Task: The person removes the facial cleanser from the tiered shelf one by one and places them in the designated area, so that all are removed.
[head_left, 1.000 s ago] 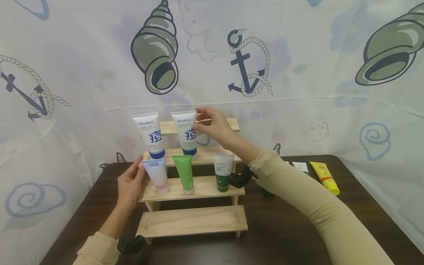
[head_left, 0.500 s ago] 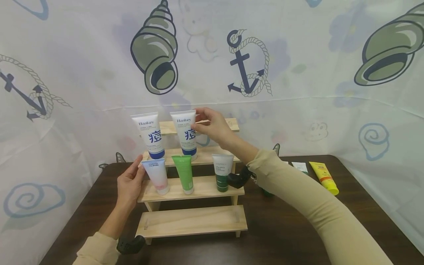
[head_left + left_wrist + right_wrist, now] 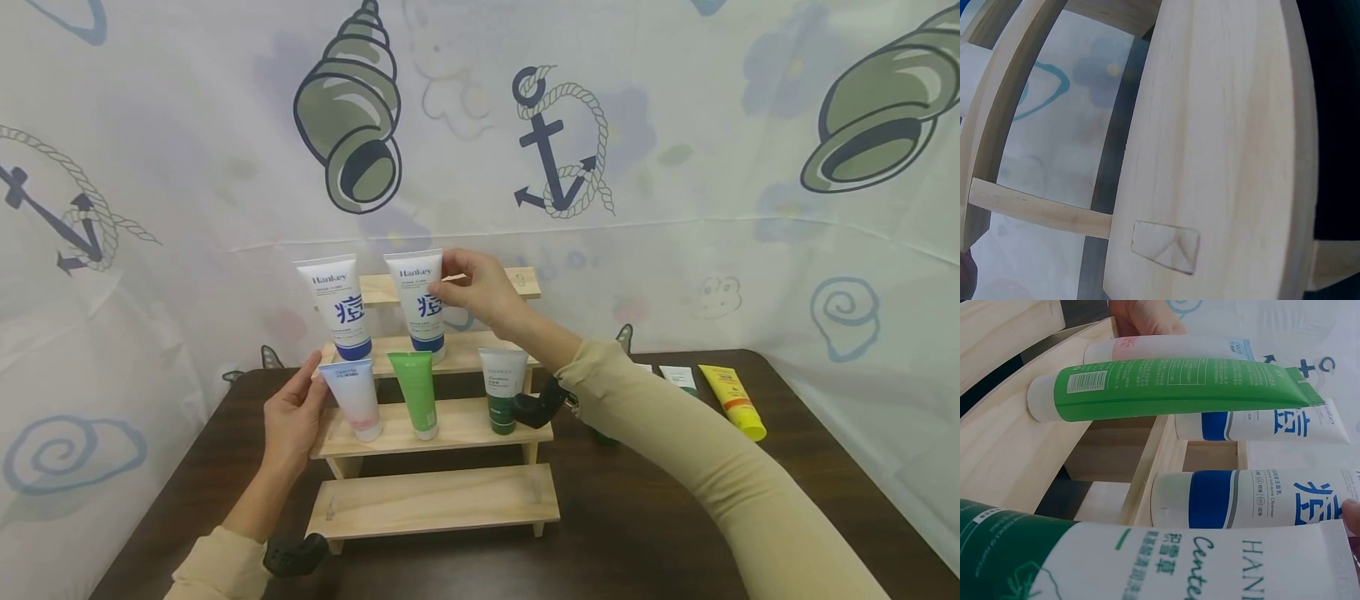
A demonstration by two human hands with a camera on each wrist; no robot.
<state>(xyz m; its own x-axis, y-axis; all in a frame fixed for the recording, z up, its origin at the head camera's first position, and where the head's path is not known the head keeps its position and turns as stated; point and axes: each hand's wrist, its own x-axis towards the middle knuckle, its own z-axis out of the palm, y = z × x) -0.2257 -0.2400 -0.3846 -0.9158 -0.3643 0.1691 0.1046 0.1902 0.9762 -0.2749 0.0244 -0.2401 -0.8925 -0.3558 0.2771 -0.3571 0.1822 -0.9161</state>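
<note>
OK, dark bench (image 3: 637, 533) carries everything, tiered wooden rack (image 3: 435, 504) on it. Left grip (image 3: 292, 421) is at the rack's left end, just beside the pink tube (image 3: 355, 398), fingers fairly straight; can't tell whether they clamp the wood. Right grip (image 3: 482, 292) pinches the white tube (image 3: 413, 292) high on its right edge, thumb in front, fingers behind. That tube is on the second tier from the top, right of its twin (image 3: 333, 310), cap end down, roughly upright; green tube (image 3: 416, 393) stands one tier lower, in front. Handling, judging by looks: fairly light, soft squeezable walls, smooth so maybe slippery, not fragile. Hard squeeze mid-body would probably dent it. Blue band (image 3: 429, 342) likely gives the firmest hold, but it's low and crowded; light edge pinch up high should do. Cap (image 3: 1168, 501) looks stiff, narrow foot, could tip. Top seam (image 3: 412, 253) is flat, thin, easy to pinch.
</note>
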